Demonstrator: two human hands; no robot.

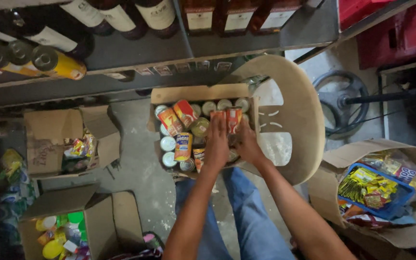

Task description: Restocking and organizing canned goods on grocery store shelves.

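Observation:
An open cardboard box (199, 93) full of tin cans rests on a beige plastic chair (304, 110) in front of me. Several cans stand upright showing silver tops; a few red and orange labelled cans (177, 117) lie on their sides on top. My left hand (216, 142) reaches into the box with fingers on a red-orange can (233, 117) near the right side. My right hand (249, 144) sits beside it, low in the box's right part, touching the same can or the cans under it. My knees in blue jeans (246, 212) show below.
Shelves with dark bottles (121, 19) and a yellow can (56, 62) run along the top. Open boxes of packets stand at left (49, 144), bottom left (97, 216) and right (386, 192). A fan base (340, 98) lies beyond the chair. Grey concrete floor (140, 173).

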